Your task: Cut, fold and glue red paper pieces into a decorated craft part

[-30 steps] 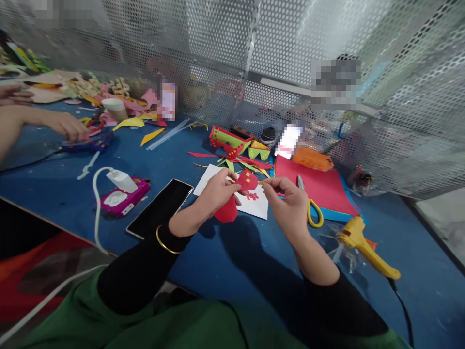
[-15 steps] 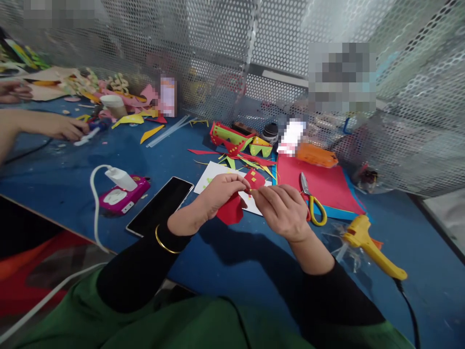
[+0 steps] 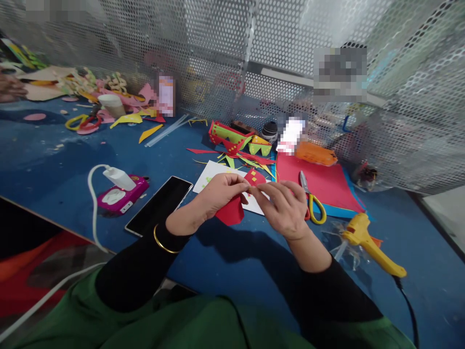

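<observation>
My left hand (image 3: pixel 222 195) pinches a red paper cut-out (image 3: pixel 231 213) decorated with small yellow diamonds, its lower part hanging below the fingers. Closed at the fingertips, my right hand (image 3: pixel 282 209) meets the left thumb and forefinger at the cut-out's edge; whatever lies in its pinch is hidden. Beneath both hands is a white sheet (image 3: pixel 203 178) with small yellow-green pieces on it. To the right of my right hand lie scissors (image 3: pixel 317 209) with yellow and red handles, partly on red paper sheets (image 3: pixel 323 182).
A yellow glue gun (image 3: pixel 372 247) lies at the right, its cord running down. On the left are a black-screened phone (image 3: pixel 160 206) and a magenta power strip (image 3: pixel 123 198). Red and green paper shapes (image 3: pixel 232 138) stand behind. A co-worker's hand (image 3: pixel 10 87) is at far left.
The co-worker's nearer arm, with its blue object, has left the view, uncovering scissors on the left. My hands have barely moved; the yellow bit at my right fingertips no longer shows.
</observation>
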The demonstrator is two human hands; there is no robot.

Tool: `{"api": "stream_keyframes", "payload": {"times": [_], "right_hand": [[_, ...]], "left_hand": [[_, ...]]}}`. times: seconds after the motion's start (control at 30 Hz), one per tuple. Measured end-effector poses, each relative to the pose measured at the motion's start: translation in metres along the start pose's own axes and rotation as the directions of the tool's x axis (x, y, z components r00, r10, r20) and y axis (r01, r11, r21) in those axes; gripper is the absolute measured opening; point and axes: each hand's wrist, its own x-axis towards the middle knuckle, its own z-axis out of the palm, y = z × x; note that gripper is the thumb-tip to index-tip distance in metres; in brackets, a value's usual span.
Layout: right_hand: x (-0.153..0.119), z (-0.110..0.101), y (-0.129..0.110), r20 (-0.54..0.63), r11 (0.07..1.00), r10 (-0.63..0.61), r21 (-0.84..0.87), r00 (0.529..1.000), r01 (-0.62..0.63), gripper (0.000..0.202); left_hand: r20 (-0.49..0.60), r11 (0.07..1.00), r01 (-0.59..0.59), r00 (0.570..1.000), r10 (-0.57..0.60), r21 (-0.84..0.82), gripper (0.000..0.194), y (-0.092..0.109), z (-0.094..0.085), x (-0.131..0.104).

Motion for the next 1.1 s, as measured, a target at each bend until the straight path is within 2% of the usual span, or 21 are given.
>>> {"api": "stream_keyframes", "payload": {"times": [0.07,0.13,0.23,0.3,0.37,0.57,0.77,0.93,1.1], "right_hand": [[0.005,0.0,-0.004,-0.148,0.992,0.124,0.04,0.981,-0.119,0.014],[0.011,-0.001,-0.008,-0.221,0.944,0.317,0.169,0.922,-0.284,0.01],[0.016,-0.001,-0.016,-0.102,0.778,0.564,0.399,0.819,-0.486,0.012],[0.017,-0.001,-0.02,0.0,0.677,0.631,0.488,0.776,-0.551,0.011],[0.017,0.0,-0.023,0.039,0.625,0.661,0.525,0.749,-0.579,0.011],[0.015,0.006,-0.027,0.047,0.596,0.691,0.528,0.722,-0.605,0.017],[0.014,0.009,-0.029,0.08,0.528,0.732,0.561,0.677,-0.637,0.016],[0.012,0.015,-0.027,0.191,0.367,0.78,0.632,0.596,-0.683,0.015],[0.01,0.021,-0.029,0.241,0.26,0.791,0.7,0.563,-0.665,0.015]], "left_hand": [[-0.032,0.998,-0.035,0.999,0.037,0.042,0.013,0.001,0.001,0.0],[-0.062,0.992,-0.08,0.994,0.086,0.096,0.013,0.002,0.002,-0.001],[-0.084,0.975,-0.143,0.984,0.159,0.169,0.013,0.001,0.002,-0.001],[-0.09,0.965,-0.169,0.978,0.19,0.2,0.013,0.0,0.003,-0.001],[-0.089,0.955,-0.189,0.973,0.214,0.227,0.013,-0.001,0.004,-0.001],[-0.054,0.926,-0.261,0.957,0.286,0.273,0.013,-0.005,0.006,-0.002],[-0.054,0.907,-0.274,0.95,0.306,0.32,0.013,-0.008,0.006,-0.001],[-0.072,0.906,-0.274,0.947,0.312,0.324,0.012,-0.009,0.007,-0.001],[-0.079,0.902,-0.294,0.939,0.334,0.316,0.01,-0.012,0.007,0.001]]}}
